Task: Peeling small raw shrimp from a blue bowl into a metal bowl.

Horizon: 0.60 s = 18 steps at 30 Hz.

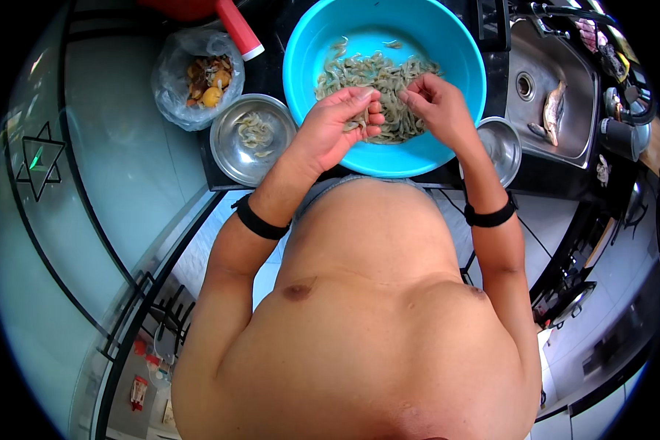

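Note:
A large turquoise plastic basin (pixel 462 132) holds a heap of raw, greyish shrimp (pixel 401 115) and stands on the black counter. Over the heap my left hand (pixel 344 115) has its palm turned up, its fingers curled around some shrimp. Close to its right, my right hand (pixel 434 102) pinches with thumb and forefinger near the shrimp; whether something small is between the fingertips is hidden. At the basin's left stands a steel bowl (pixel 228 159) with some shrimp pieces in it. Another steel bowl (pixel 509 157) sits partly behind my right forearm; its contents are unclear.
A clear plastic bag (pixel 170 96) of food scraps lies at the upper left, beside a red handle (pixel 236 25). On the right, a fish (pixel 553 113) lies in the steel sink (pixel 575 148), with a black faucet (pixel 577 14) above. The counter's front edge (pixel 550 190) runs before me.

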Each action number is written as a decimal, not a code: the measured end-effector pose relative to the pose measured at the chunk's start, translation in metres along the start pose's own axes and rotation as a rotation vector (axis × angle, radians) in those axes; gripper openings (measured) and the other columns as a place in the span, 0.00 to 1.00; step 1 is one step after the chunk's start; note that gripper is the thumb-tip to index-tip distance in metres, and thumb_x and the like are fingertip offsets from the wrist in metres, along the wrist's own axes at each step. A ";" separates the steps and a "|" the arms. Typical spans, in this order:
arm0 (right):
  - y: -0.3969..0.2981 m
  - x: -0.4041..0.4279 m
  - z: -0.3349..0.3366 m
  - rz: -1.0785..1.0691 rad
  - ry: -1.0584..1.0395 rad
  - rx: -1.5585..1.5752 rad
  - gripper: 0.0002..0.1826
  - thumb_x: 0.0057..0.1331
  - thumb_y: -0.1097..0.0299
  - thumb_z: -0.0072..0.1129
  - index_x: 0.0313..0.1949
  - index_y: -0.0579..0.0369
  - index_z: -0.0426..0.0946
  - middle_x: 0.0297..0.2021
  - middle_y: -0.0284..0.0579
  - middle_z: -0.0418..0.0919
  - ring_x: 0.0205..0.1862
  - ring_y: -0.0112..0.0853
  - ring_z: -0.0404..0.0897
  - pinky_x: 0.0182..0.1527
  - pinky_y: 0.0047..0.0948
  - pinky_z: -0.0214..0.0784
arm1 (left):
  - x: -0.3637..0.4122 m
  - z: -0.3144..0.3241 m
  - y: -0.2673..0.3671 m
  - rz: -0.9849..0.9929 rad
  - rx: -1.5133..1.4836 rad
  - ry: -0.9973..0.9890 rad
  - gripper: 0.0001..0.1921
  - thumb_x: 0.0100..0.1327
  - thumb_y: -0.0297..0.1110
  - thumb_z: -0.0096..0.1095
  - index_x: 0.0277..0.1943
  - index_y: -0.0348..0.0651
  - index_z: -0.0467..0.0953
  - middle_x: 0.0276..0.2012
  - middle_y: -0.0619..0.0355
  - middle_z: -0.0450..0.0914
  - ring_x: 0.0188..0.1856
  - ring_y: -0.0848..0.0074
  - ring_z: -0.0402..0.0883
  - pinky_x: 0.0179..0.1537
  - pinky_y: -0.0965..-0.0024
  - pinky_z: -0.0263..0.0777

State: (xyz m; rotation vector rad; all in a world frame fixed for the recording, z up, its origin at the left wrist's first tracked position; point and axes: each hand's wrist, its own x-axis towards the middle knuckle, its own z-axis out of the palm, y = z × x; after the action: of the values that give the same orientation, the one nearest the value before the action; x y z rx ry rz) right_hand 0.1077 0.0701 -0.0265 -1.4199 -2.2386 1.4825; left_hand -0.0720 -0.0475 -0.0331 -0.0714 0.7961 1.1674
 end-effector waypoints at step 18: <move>-0.046 -0.043 0.012 -0.221 0.122 0.177 0.06 0.61 0.73 0.59 0.39 0.58 0.77 0.22 0.46 0.79 0.22 0.27 0.79 0.24 0.27 0.68 | -0.004 0.017 -0.004 0.143 0.199 -0.041 0.14 0.64 0.31 0.63 0.49 0.36 0.72 0.39 0.57 0.79 0.39 0.80 0.78 0.41 0.77 0.74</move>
State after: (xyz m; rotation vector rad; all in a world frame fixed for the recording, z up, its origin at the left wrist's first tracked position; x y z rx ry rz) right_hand 0.0963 0.0262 0.0191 -1.1388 -2.0572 1.4394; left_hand -0.0605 -0.0445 -0.0197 0.1760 0.8878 1.2139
